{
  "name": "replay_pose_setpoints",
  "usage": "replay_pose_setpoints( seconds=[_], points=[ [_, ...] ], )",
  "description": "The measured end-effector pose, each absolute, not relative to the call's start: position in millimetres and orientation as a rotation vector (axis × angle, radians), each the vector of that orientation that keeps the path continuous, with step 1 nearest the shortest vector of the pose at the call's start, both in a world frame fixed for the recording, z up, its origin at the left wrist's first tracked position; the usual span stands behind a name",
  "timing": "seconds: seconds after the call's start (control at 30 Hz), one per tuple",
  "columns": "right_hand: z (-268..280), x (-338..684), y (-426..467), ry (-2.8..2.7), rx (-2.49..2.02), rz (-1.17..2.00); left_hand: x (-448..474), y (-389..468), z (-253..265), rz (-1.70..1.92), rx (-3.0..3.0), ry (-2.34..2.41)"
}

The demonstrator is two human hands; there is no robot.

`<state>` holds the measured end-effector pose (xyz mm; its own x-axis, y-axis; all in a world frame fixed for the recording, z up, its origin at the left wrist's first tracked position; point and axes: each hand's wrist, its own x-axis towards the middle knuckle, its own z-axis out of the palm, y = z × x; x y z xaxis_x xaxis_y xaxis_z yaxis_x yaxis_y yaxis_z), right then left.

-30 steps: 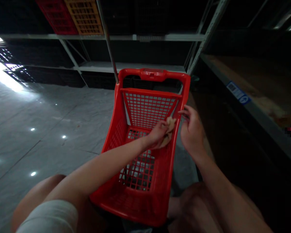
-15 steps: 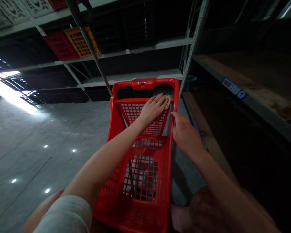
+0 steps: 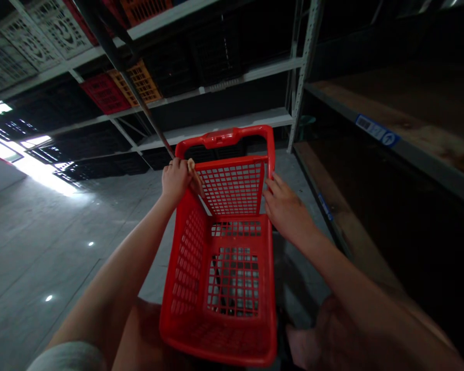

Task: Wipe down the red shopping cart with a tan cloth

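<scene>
A red plastic shopping cart [image 3: 272,288] with grid walls stands in front of me, its handle at the far end. On the cart's upper left rim, near the handle, my left hand [image 3: 176,179] is closed on a tan cloth [image 3: 195,180], which hangs over the inner side. My right hand [image 3: 287,205] grips the right rim with its fingers bent over the edge. Between the hands, the cart's red mesh flap [image 3: 232,188] slopes inward. Nothing lies in the basket.
Metal shelving [image 3: 255,72] behind the cart holds black crates, a red crate [image 3: 105,93] and an orange crate [image 3: 139,82]. Wooden shelves [image 3: 410,116] with blue labels stand close on the right. A metal pole [image 3: 149,113] slants down to the cart's left corner. Grey floor [image 3: 73,273] spreads left.
My left hand has moved with the cloth from the right end of the mesh flap to the left rim. My right hand stays at the right rim, fingers now over its edge.
</scene>
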<state>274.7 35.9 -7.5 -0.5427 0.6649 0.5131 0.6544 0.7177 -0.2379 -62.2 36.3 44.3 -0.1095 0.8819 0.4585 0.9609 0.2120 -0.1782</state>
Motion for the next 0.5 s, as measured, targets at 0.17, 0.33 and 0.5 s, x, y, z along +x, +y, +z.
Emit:
replay_pose_setpoints(
  seconds=[0.17, 0.33, 0.5],
  points=[
    [-18, 268, 41, -2.407, -0.973, 0.091, -18, 59, 32, -0.259, -1.909, -1.844],
    [-19, 266, 45, -2.474, -0.986, 0.123, 48, 105, -9, -0.441, -2.062, -1.613],
    [-17, 266, 46, -2.471, -0.995, 0.133, 63, 110, -70, -0.399, -2.150, -1.715]
  ],
)
